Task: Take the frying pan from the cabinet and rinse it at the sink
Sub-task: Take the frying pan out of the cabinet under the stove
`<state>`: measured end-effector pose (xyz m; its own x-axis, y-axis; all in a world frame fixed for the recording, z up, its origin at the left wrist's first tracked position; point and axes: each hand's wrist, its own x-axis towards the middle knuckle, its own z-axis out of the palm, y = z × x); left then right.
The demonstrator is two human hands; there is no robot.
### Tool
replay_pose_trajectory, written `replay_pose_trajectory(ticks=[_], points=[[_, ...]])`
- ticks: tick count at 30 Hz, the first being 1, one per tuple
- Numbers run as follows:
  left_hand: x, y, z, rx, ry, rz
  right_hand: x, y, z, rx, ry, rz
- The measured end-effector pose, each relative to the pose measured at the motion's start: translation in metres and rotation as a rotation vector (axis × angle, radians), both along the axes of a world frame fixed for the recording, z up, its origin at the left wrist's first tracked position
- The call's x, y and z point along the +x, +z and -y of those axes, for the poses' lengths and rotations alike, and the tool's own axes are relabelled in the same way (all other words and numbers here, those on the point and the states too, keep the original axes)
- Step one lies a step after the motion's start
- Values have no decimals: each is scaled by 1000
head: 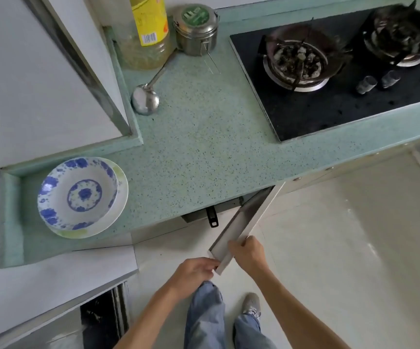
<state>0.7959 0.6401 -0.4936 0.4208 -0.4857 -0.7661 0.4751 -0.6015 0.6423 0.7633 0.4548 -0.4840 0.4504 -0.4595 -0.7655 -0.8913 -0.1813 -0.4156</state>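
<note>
Well, from where I sit the green speckled countertop (203, 147) fills most of the view, with pale floor (342, 248) below it and the black hob (329, 109) off to the right. No sink is in sight. Under the counter's front edge the cabinet door (244, 222) stands swung out towards me, hinged on its right side, so the opening lies to the left of it. Two stacked plates (77, 195) sit on the counter's left wing, well apart from the opening. Both hands are on the door. The right hand (249, 255) is curled over its outer edge, and the left hand (193, 273) has its fingers closed on the near corner. The frying pan (212, 217) is inside the cabinet. Only its black handle shows, poking out from under the counter lip, and the body is hidden. The handle lies beyond both hands with its long axis pointing out roughly towards me. I judge the left hand the better placed, since it is on the open side while the door panel stands between the right hand and the handle. The overhang above looks tight, so I would draw the pan straight out along the handle's line, into the open floor space.
</note>
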Motion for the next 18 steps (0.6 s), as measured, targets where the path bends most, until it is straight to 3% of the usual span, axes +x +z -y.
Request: replay_pose_trajectory(ticks=[6,11,15,18], points=[[-54,-4,44,-83,-113,-214,-60,8,32,-48,22,11],[-108,-4,113,-154,-216,-212,-107,14,83,-155,98,0],[-127,-14,157,35,-245,-207,-131,10,134,-252,193,10],[-115,-31,159,157,-78,-117,-142,4,166,-353,209,18]])
